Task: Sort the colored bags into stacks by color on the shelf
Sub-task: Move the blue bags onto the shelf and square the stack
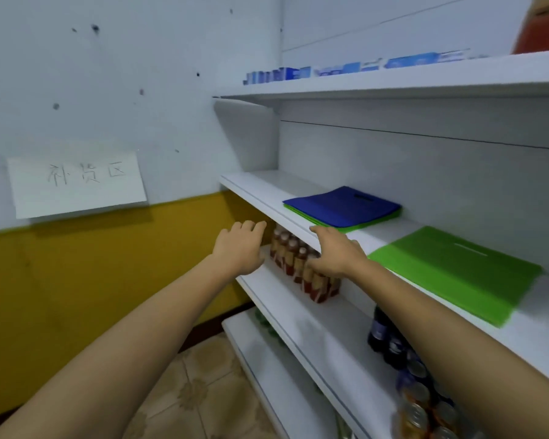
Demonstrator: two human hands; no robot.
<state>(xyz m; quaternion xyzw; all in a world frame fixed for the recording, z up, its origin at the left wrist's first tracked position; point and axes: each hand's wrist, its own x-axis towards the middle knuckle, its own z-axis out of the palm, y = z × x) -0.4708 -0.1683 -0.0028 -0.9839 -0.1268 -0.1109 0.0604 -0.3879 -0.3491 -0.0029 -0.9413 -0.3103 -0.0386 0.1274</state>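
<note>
While neither hand holds anything, I read the right fingers (320,231) as stretched out and lightly spread, their tips at the front lip of the shelf (267,191) just in front of the blue bag (343,204); the left fingers (251,226) are loosely curled and empty, off to the left of the blue bag and lower than it. Going outward, the right hand (336,253) hovers palm down in front of the blue bag; the left hand (240,248) hangs level with it, over the bottles (298,264) one board below.

The blue bag lies flat on a buried green bag (377,221), of which only an edge peeks out; whether that is one bag or several I cannot tell. To the right of the blue bag, well apart, a lone green bag (457,270) lies flat by itself.

My judgement: the sort is partly done; a green spot exists, yet blue sits on green, so that pile wants splitting, green joining green to the right and blue keeping its own place.
</note>
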